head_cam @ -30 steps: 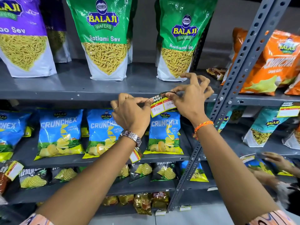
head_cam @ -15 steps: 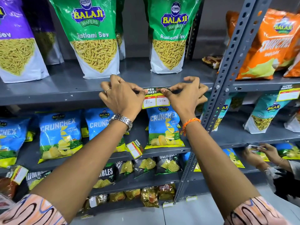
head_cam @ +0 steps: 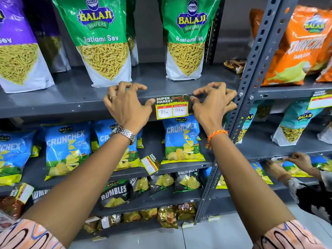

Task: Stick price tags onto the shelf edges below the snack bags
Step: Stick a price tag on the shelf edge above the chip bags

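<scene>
A yellow, red and black price tag (head_cam: 172, 107) marked 80 and 40 sits flat on the grey shelf edge (head_cam: 53, 106), below a green Ratlami Sev bag (head_cam: 186, 42). My left hand (head_cam: 125, 105) is just left of the tag, its thumb tip at the tag's left edge and fingers spread. On the tag's right side is my right hand (head_cam: 213, 103), fingers curled apart, fingertips close to the tag's upper right corner. Neither hand holds anything.
A second green bag (head_cam: 102, 42) stands left of the first. Blue Crunchex bags (head_cam: 182, 139) fill the shelf below, where another tag (head_cam: 150, 164) hangs askew. A perforated grey upright (head_cam: 251, 69) rises at right. Another person's hands (head_cam: 298, 160) work at a lower right shelf.
The tag went from held tilted between both hands to lying flat on the shelf edge. Both hands have opened and drawn slightly outward from it.
</scene>
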Motion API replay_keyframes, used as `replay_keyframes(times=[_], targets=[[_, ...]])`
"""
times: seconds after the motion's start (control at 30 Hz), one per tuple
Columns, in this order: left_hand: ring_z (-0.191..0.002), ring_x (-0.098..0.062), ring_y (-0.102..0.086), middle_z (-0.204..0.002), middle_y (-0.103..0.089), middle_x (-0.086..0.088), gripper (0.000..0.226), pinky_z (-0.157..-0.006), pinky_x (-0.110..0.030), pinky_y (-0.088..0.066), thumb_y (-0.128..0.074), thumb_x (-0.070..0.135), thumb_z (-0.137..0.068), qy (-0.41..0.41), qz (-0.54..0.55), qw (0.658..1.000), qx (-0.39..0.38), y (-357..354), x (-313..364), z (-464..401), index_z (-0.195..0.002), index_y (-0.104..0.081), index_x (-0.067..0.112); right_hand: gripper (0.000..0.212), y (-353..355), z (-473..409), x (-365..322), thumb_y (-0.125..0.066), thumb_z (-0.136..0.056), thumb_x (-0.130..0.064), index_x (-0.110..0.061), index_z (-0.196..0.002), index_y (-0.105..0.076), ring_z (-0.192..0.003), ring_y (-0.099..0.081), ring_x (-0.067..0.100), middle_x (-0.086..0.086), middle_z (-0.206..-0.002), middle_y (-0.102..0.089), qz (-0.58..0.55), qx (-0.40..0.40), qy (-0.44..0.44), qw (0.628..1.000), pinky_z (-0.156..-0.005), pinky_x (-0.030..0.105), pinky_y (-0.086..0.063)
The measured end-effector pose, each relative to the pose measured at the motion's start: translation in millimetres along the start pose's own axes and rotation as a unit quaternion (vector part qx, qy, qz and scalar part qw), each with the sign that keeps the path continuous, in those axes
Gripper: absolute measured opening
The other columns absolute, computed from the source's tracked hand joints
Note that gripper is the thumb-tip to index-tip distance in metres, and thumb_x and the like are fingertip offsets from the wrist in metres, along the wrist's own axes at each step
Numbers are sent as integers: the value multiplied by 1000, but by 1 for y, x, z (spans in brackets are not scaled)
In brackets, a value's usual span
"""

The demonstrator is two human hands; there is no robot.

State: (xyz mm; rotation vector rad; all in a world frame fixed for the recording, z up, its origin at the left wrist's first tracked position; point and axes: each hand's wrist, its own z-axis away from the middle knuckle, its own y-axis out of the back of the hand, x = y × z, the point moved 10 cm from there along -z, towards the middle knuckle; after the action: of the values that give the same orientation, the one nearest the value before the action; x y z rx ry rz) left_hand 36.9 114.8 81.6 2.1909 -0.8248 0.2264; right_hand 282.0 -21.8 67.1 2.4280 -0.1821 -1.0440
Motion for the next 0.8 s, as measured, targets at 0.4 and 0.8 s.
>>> replay_keyframes(times=[0.4, 0.8], targets=[[-128, -23, -52, -140, -59, 6, 42, -109, -42, -33, -48, 39, -96, -200, -43, 979, -17, -2, -27, 9, -137, -56, 35, 37, -26, 4, -59, -79, -71, -62, -30, -90, -75, -119, -37, 25, -13, -117, -60, 56, -59, 178, 981, -82, 38, -17], [-95, -29, -61, -107, -67, -2, 25, -84, -43, -42, -61, 13, -81, -181, 129, 974, 41, -6, -84, 88, -103, -69, 20, 13, -61, 138, 77, -63, -93, -43, -35, -84, -61, -110, -47, 26, -6, -106, -62, -96, -35, -82, 991, -85, 37, -21]])
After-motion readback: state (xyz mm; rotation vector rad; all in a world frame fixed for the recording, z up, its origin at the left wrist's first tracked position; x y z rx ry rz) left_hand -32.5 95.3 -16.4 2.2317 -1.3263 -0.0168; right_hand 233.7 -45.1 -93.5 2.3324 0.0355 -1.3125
